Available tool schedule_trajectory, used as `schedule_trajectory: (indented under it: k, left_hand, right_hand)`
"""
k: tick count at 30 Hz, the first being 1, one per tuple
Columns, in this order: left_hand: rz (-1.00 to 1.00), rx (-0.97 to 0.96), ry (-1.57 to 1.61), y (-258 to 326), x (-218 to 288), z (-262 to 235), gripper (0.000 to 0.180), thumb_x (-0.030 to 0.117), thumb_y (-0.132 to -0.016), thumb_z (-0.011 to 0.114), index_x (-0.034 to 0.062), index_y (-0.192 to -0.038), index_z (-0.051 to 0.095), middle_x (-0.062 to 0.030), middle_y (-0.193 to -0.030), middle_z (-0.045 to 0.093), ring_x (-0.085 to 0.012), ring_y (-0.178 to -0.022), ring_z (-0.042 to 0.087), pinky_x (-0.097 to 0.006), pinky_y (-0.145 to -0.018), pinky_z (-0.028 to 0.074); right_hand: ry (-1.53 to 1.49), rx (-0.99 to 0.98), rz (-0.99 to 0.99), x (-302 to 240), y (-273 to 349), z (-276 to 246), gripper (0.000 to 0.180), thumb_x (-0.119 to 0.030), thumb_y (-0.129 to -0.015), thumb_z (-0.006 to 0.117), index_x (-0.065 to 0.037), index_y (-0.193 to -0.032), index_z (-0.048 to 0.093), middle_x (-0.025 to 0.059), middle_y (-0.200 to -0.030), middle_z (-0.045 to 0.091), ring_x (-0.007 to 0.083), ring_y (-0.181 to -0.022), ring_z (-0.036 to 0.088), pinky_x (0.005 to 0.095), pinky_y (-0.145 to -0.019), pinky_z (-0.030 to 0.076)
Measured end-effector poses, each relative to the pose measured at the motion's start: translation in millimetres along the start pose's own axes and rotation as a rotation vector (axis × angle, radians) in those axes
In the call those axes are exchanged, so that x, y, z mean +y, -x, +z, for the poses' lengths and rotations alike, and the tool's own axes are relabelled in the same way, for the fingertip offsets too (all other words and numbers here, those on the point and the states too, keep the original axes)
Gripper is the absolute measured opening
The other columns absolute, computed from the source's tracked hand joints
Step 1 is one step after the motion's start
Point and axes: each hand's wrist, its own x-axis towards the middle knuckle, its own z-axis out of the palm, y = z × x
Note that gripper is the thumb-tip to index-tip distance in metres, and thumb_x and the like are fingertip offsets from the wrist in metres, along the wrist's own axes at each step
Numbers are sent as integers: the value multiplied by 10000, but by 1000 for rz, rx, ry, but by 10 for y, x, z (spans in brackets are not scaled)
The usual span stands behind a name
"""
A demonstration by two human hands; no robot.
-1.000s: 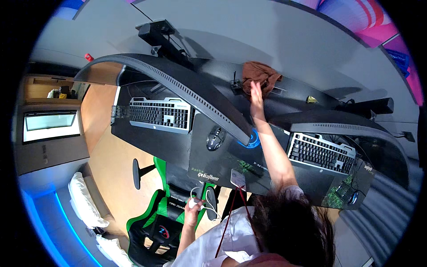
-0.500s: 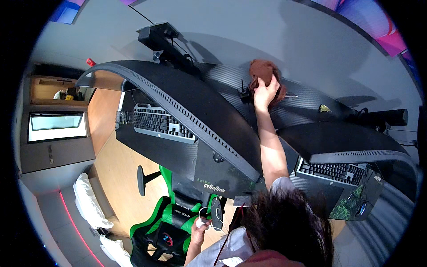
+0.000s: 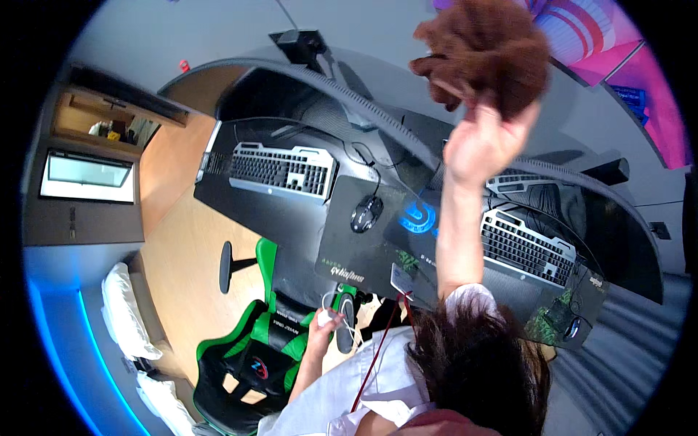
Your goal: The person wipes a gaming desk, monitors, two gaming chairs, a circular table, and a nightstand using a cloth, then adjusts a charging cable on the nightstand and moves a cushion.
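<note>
Fisheye distortion, brown cloth [image 3: 494,51] perhaps blurred.

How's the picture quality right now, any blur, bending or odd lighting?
In the head view, the brown cloth in the right hand looks soft, possibly motion blur; also in the head view, the blue light strip glows and curves, fisheye-style, and the corners are black.

On the desk [image 3: 262,225] we see, left to right: keyboard [image 3: 282,171], mouse [image 3: 366,214] on mouse pad [image 3: 363,251], second keyboard [image 3: 528,248], second mouse [image 3: 573,328]. Chair [image 3: 283,328] before desk, left of the person; cable [image 3: 326,317] in left hand [image 3: 318,332] near chair; cloth [image 3: 494,51] in right hand [image 3: 486,149], beyond second keyboard; we have pillows [image 3: 127,311] far left.
</note>
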Motion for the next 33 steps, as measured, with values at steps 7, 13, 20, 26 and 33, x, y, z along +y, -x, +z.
schedule_trajectory:
  k: [7,13,20,26,33]
  left_hand:
    - [82,-87,14,166,-89,-277,263,72,-777,647,63,-1005,517,-69,-949,630,-191,-952,624,-312,-847,456]
    - [45,-118,1,365,-229,-478,263,101,-791,646,60,-1018,519,-93,-950,642,-189,-927,604,-311,-839,441]
    - [5,-124,-118,490,-301,-562,239,34,-791,628,45,-1004,520,-91,-949,633,-203,-947,616,-315,-870,433]
    - [-64,-47,-198,427,-372,-496,198,72,-794,634,29,-967,548,-62,-903,601,-203,-925,618,-328,-851,450]
    - [-207,-87,-359,118,-398,-210,205,61,-780,662,40,-957,562,-64,-912,651,-145,-837,607,-277,-772,454]
  right_hand:
    - [-3,-49,51,-1590,227,-382,453,-318,-953,375,-50,-1307,463,138,-1321,495,311,-1220,467,469,-1037,378]
    - [313,167,618,-2185,1146,-1586,538,-433,-962,331,-70,-1353,403,134,-1338,464,296,-1237,439,446,-1048,356]
    - [297,122,1082,-1221,2189,-2540,394,-116,-824,455,4,-1192,531,97,-1082,607,204,-996,570,318,-921,426]
    - [1834,-924,797,-347,2209,-2890,757,-558,-828,561,-145,-1427,352,217,-1458,298,395,-1223,392,466,-1006,360]
    - [1223,-346,1015,630,2155,-2982,665,-368,-879,565,12,-1382,352,238,-1315,452,376,-1175,469,424,-950,420]
